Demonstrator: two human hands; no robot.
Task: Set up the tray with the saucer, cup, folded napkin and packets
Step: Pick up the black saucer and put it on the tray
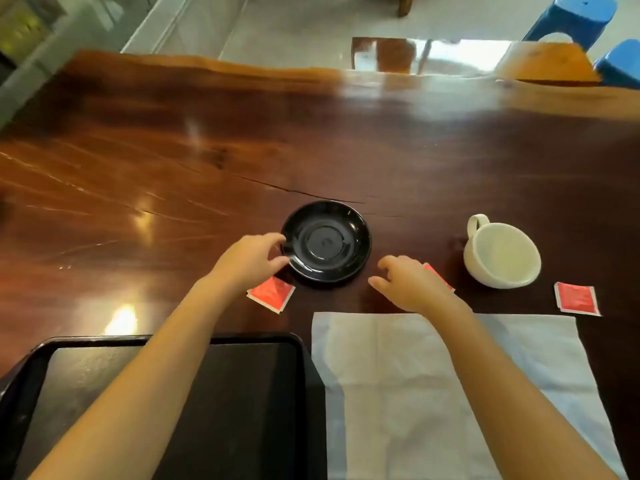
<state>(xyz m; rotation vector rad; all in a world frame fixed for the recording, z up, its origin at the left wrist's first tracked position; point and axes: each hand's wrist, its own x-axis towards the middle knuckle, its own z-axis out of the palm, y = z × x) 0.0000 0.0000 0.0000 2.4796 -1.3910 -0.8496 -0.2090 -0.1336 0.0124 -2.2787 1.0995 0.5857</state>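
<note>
A black saucer lies on the wooden table. My left hand grips its left rim between thumb and fingers. My right hand hovers open just right of the saucer, fingers spread, partly covering a red packet. Another red packet lies under my left wrist, and a third red packet lies far right. A white cup stands to the right, handle pointing away. An unfolded pale napkin lies flat at the front right. The black tray sits at the front left with nothing on it.
The dark wooden table stretches far ahead and to the left. Blue stools and a small wooden bench stand beyond its far edge.
</note>
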